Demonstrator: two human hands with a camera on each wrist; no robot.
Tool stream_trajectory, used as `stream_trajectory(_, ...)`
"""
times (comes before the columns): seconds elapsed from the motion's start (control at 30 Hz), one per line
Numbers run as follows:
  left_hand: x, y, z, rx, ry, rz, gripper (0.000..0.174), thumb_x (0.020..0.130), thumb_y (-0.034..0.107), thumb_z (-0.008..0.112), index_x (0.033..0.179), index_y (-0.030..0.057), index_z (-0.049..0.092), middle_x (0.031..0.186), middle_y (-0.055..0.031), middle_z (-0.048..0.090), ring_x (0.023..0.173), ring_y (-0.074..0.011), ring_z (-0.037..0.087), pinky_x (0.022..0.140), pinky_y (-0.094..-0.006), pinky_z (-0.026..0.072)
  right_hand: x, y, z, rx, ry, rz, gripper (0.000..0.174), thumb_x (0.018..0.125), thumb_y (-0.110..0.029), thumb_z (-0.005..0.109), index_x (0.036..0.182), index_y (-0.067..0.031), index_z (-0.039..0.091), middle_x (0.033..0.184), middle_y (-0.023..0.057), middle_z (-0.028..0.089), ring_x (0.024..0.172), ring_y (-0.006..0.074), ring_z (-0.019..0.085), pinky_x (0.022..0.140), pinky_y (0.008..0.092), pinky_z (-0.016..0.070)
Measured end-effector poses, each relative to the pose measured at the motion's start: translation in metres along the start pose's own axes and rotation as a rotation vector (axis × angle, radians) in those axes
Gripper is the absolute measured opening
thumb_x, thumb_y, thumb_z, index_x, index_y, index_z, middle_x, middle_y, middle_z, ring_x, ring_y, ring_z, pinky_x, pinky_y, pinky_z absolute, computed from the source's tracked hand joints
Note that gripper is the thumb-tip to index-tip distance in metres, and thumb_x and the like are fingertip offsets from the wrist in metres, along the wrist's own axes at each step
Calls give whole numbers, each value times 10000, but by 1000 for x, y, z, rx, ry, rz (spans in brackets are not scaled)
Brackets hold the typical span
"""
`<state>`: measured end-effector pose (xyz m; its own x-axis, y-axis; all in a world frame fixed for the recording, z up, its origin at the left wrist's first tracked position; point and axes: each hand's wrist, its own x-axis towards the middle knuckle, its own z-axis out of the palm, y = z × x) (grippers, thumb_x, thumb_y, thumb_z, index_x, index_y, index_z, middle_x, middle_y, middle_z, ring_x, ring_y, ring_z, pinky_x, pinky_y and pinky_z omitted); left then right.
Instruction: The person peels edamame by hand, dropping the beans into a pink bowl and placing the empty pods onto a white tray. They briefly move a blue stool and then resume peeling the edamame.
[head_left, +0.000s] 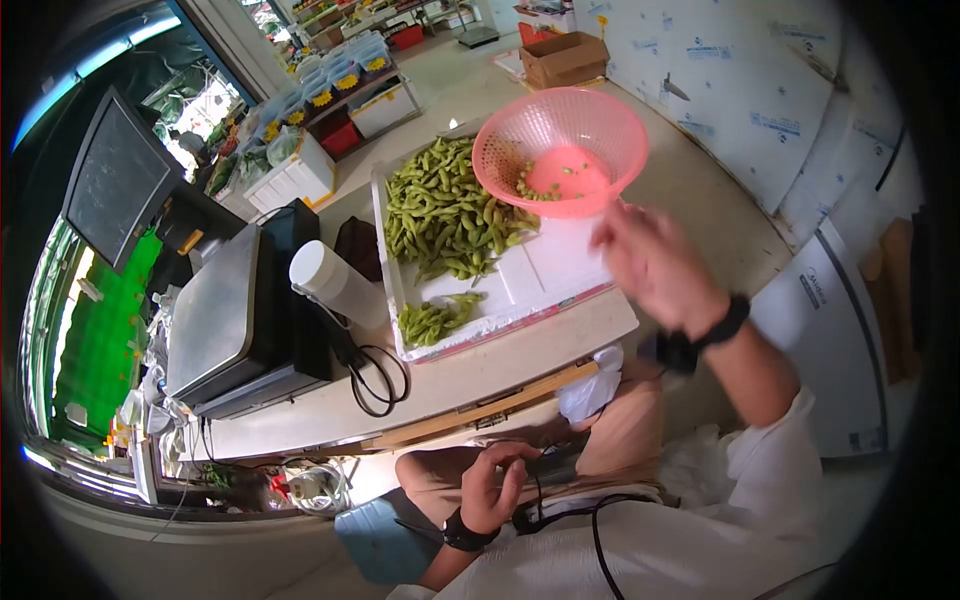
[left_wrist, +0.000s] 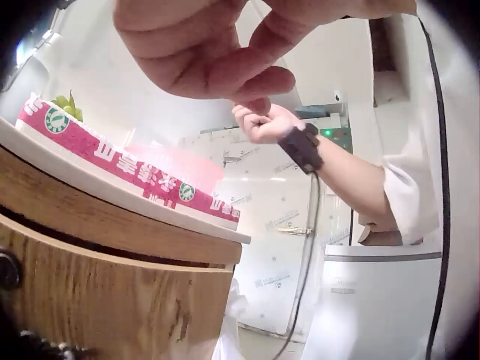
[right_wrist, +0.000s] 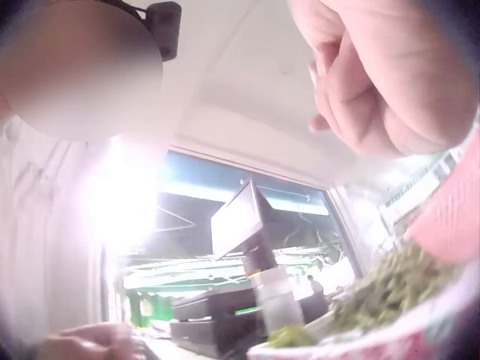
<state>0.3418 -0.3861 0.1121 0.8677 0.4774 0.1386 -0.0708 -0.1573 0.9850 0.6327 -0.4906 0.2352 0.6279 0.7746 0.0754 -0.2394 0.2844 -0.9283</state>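
Note:
My right hand, blurred in the head view, is raised at the near right side of a pink plastic colander. Its fingers curl toward the palm in the right wrist view, and nothing shows between them. Several shelled green beans lie in the colander. Green soybean pods are heaped in a white foam box, left of the colander. A smaller bunch of pods sits in the box's near left corner. Low over my lap, my left hand hangs loosely bent, with nothing seen in it.
A white bottle and a black cable lie left of the box. Beyond them stand a scale with a metal plate and a monitor. A wooden drawer juts out below the tabletop. A cardboard box stands on the floor behind.

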Motion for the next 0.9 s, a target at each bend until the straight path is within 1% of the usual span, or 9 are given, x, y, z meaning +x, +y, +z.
stream_trajectory(0.03,-1,0,-1,24,-23,12,149,893,-7,528,1041,-5,545,984,-123,671,777,-136,615,715,-253,494,21,-13,-1,-99,77,-70,417,949,-416,523,853,-19,608,510,-76,357,426,12,288,405,195,214)
stream_trajectory(0.13,-5,0,-7,94,-37,38,151,900,1,526,1048,-6,554,954,-115,675,786,-140,622,720,-251,496,81,-43,-15,-374,42,-267,258,953,-254,503,898,-21,600,588,-67,417,497,22,338,452,195,261)
stream_trajectory(0.33,-21,-4,-24,62,57,-32,157,896,-2,528,1048,-8,567,917,-106,679,743,-128,612,688,-245,491,157,-31,-45,-701,165,-110,281,928,-214,487,1084,7,562,823,-4,488,731,70,469,649,209,425)
stream_trajectory(0.47,-27,-11,-34,81,95,2,160,888,-24,513,1038,-10,566,903,-100,675,662,-101,573,638,-227,473,177,-20,-62,-661,170,-68,330,919,-257,513,1105,13,550,888,32,551,808,109,509,720,241,455)
stream_trajectory(0.53,-28,-10,-36,71,123,-17,153,886,-32,505,1025,-15,564,888,-94,669,625,-90,545,613,-219,461,179,-16,-58,-569,248,-125,414,925,-260,505,1217,34,510,991,80,594,935,152,539,845,286,440)
stream_trajectory(0.67,-29,-15,-39,66,116,-16,165,882,-45,494,1029,-16,562,891,-95,668,610,-87,534,603,-218,458,172,-14,-50,-542,268,-134,439,931,-268,504,1224,59,519,1091,110,606,1046,170,534,924,302,400)
stream_trajectory(0.77,-27,-15,-43,54,122,-44,171,883,-50,486,1032,-17,564,891,-94,669,611,-89,539,600,-217,459,150,-16,-16,-615,202,-185,360,929,-257,521,1143,26,586,1092,97,618,1028,147,548,881,299,430)
stream_trajectory(0.83,-25,-17,-43,67,92,-12,183,880,-50,494,1047,-20,566,895,-93,670,622,-94,550,607,-220,466,140,-5,3,-953,-61,-340,260,897,-212,561,1048,-11,630,1006,86,624,936,152,567,823,317,459)
stream_trajectory(0.9,-22,-18,-42,62,84,-24,193,876,-53,498,1053,-21,566,897,-93,670,632,-97,557,615,-224,471,128,19,31,-1032,-273,-490,170,847,-142,583,967,-32,633,924,96,597,837,220,585,763,365,481)
